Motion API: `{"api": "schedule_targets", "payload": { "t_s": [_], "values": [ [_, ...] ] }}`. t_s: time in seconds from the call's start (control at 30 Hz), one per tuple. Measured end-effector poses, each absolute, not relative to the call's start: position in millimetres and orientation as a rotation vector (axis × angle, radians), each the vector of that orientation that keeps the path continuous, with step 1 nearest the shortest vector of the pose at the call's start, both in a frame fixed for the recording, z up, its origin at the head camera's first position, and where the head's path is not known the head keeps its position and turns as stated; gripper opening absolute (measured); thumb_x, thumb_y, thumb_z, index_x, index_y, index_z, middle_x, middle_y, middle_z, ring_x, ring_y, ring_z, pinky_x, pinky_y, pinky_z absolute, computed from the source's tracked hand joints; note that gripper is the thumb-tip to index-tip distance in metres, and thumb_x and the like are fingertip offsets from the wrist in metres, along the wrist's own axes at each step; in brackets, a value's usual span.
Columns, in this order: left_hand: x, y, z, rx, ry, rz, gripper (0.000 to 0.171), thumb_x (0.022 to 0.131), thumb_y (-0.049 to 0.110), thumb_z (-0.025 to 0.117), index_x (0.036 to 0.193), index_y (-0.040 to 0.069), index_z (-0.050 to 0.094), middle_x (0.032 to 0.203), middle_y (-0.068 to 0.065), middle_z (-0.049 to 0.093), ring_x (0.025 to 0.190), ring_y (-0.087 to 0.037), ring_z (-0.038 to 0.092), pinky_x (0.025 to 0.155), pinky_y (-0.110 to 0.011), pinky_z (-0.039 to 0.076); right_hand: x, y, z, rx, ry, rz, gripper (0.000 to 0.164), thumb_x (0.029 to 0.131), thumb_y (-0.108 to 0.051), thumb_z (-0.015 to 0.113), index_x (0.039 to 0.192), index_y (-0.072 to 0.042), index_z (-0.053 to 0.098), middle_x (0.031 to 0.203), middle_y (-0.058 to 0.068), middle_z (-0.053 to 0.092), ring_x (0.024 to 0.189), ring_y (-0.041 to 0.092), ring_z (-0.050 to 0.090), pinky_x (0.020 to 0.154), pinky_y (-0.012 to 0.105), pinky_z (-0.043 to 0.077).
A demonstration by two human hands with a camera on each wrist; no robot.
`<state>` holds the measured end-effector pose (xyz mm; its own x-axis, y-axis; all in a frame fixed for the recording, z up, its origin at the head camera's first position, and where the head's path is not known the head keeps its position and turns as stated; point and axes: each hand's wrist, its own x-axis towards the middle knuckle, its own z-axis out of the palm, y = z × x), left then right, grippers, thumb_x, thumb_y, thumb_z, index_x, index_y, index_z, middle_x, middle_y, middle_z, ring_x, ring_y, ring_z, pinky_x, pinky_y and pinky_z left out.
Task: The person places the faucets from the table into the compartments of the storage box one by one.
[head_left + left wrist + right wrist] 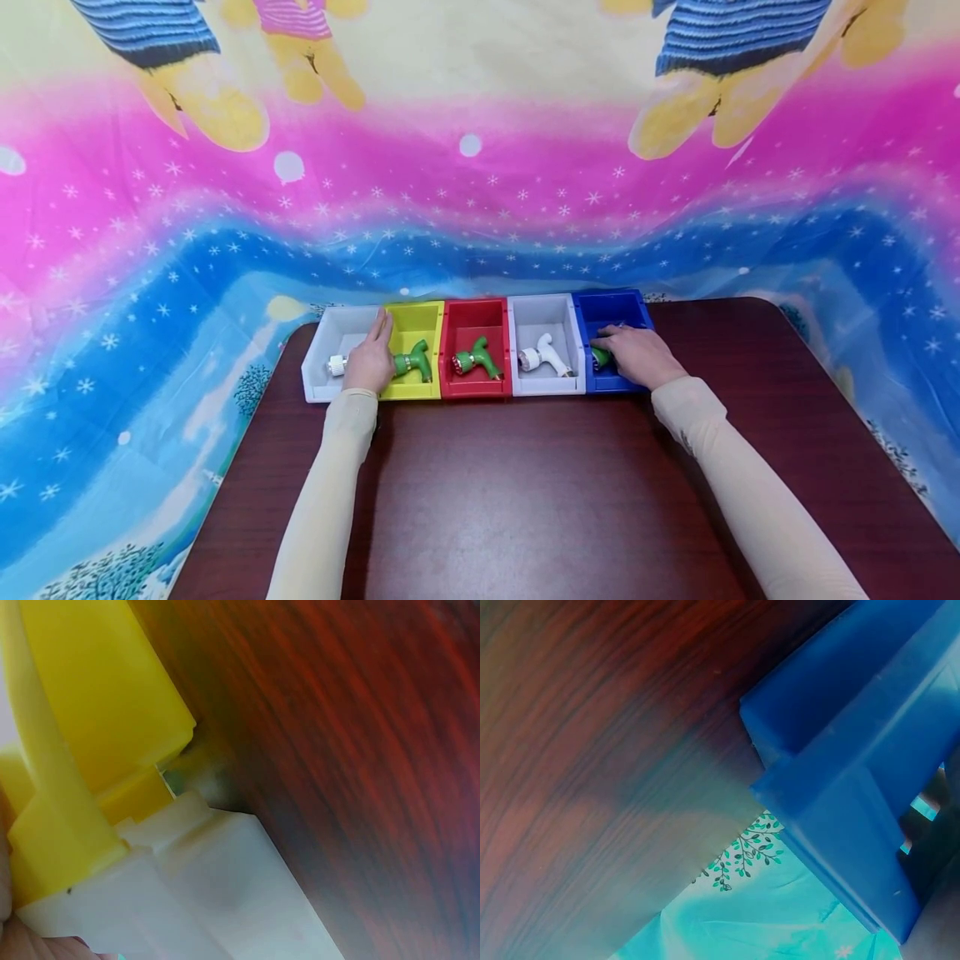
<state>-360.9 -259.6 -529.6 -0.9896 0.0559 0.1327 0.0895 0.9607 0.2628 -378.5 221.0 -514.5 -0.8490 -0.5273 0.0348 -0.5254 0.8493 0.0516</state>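
Observation:
Five joined bins stand in a row in the head view. My left hand lies over the wall between the left white bin and the yellow bin, fingers straight and pointing away. Beside it are a white tap, mostly covered, and a green tap. My right hand reaches into the blue bin, fingers above a partly hidden green tap; whether they grip it is hidden. The wrist views show mainly the yellow bin, white bin and blue bin from outside.
Between the hands, the red bin holds a green tap and the second white bin holds a white tap. The bins sit at the far edge of a dark wood table, before a patterned cloth.

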Motion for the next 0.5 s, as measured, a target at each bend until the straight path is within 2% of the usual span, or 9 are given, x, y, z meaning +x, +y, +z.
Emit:
{"api": "schedule_targets", "payload": {
  "t_s": [0.5],
  "values": [
    [-359.9,-258.6,-528.2,-0.1,-2.986,-0.402,0.076,0.097,-0.001,0.049,0.166,0.01,0.021,0.176,-0.005,0.012,0.059,-0.023,0.053,0.061,-0.037,0.053,-380.0,222.6,-514.9,0.841,-2.985,-0.08,0.049,0.089,0.0,0.066,0.136,-0.014,0.07,0.14,0.018,0.066,0.125,0.041,0.064,0.093,0.054,0.059]
  ]
}}
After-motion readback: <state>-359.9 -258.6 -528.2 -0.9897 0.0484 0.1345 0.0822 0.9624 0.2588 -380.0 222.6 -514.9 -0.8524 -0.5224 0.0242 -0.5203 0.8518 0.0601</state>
